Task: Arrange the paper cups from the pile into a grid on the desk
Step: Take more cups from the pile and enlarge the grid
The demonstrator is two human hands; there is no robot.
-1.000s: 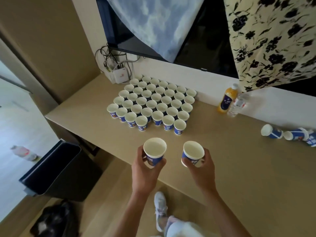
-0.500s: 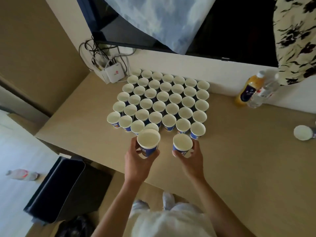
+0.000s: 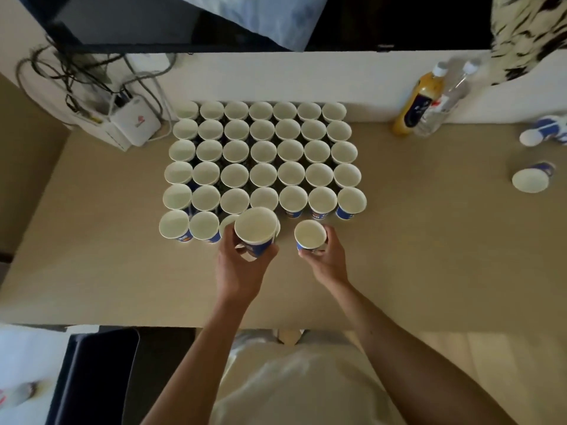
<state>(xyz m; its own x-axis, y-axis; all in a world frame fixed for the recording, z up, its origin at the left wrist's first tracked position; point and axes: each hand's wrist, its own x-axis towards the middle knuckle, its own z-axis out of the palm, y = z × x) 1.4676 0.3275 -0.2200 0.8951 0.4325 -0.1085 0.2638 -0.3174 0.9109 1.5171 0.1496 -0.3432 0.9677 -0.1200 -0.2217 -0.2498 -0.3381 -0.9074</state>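
A grid of several white and blue paper cups [image 3: 264, 154] stands upright on the beige desk [image 3: 414, 256], against the back wall. My left hand [image 3: 242, 268] grips one paper cup [image 3: 255, 230] held above the grid's near row, hiding part of a cup there. My right hand [image 3: 325, 259] holds a second cup [image 3: 310, 235] upright just in front of the near row, right of the left-hand cup; whether it touches the desk I cannot tell. At the far right lie loose cups of the pile [image 3: 532, 177], some on their sides [image 3: 543, 131].
An orange juice bottle [image 3: 418, 102] and a clear water bottle [image 3: 441, 102] stand against the wall at the right. A white router [image 3: 135, 121] with tangled cables sits at the back left. A dark bin [image 3: 92, 375] stands on the floor below the desk's front edge.
Both hands have carried their cups forward to the grid's near row. The view has tilted to look more steeply down on the desk.
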